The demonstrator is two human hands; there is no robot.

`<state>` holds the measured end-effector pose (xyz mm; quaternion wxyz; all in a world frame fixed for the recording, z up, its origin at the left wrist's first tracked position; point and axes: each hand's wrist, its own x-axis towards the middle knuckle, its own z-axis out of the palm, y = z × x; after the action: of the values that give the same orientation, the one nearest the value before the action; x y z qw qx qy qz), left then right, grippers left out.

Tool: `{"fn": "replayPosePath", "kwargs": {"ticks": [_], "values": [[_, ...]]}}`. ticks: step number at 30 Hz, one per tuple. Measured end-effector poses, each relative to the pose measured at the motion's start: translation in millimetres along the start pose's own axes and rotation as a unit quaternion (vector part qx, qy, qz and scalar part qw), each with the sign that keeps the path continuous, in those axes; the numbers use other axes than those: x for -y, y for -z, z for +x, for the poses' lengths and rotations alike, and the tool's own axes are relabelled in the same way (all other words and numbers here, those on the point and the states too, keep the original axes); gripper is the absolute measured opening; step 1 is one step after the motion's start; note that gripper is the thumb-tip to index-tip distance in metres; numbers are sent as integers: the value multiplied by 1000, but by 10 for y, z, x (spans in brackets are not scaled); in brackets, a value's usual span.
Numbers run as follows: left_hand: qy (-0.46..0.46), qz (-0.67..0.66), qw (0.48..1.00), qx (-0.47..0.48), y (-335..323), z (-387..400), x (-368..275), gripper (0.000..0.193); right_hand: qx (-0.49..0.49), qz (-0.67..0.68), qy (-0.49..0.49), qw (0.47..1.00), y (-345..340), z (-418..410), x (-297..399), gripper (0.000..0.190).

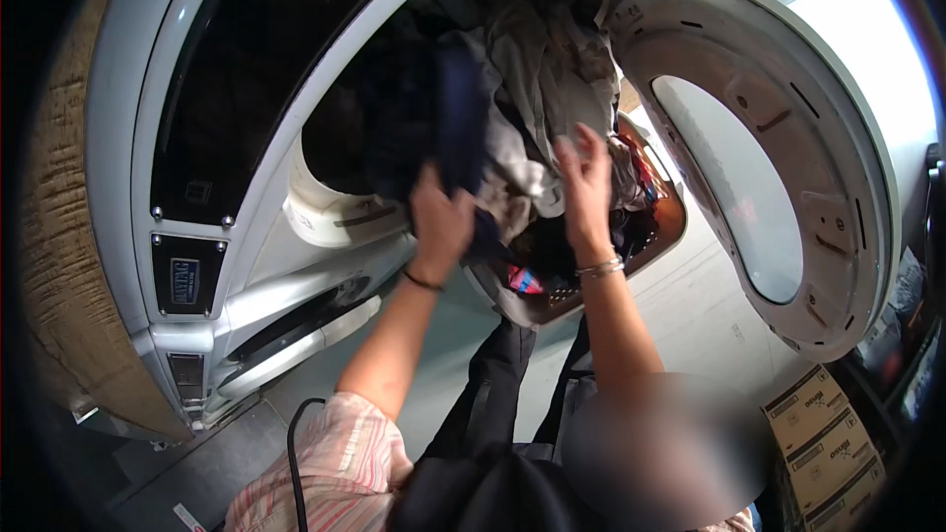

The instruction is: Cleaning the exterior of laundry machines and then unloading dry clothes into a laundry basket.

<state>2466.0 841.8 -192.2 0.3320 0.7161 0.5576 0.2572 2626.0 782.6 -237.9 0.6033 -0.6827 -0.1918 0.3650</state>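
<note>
My left hand (442, 225) grips a navy cloth item (462, 111), blurred by motion, at the round opening of a Maytag laundry machine (310, 229). Just to the right, my right hand (588, 181) has its fingers apart and holds nothing. It is in front of a heap of grey and beige laundry (517, 81) that hangs out of the opening; whether it touches the cloth I cannot tell. Below my hands is a beige plastic laundry basket (669, 225) with dark and brightly coloured clothes (526, 281) in it. The drum's inside is mostly dark.
The machine's round door (835, 162) with its window swings wide open on the right. Printed cardboard boxes (820, 428) stand at the lower right. A lower machine door (310, 351) is at the left, above the tiled floor (709, 295). A black cable (294, 451) runs by my left sleeve.
</note>
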Motion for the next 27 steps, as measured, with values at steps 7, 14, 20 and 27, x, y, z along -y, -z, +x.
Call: {"fn": "replayPosePath", "kwargs": {"ticks": [7, 14, 20, 27], "values": [[18, -260, 955, 144, -206, -523, -555, 39, 170, 219, -197, 940, 136, -18, -6, 18], [-147, 81, 963, -211, 505, 241, -353, 10, 101, 342, -83, 931, 241, 274, 125, 19], [-4, -119, 977, -177, 735, 285, -142, 35, 105, 87, 98, 986, 499, 425, 490, 19], [-29, -203, 977, 50, 70, 115, -583, 21, 222, 32, 130, 966, 60, 51, -177, 37]]}}
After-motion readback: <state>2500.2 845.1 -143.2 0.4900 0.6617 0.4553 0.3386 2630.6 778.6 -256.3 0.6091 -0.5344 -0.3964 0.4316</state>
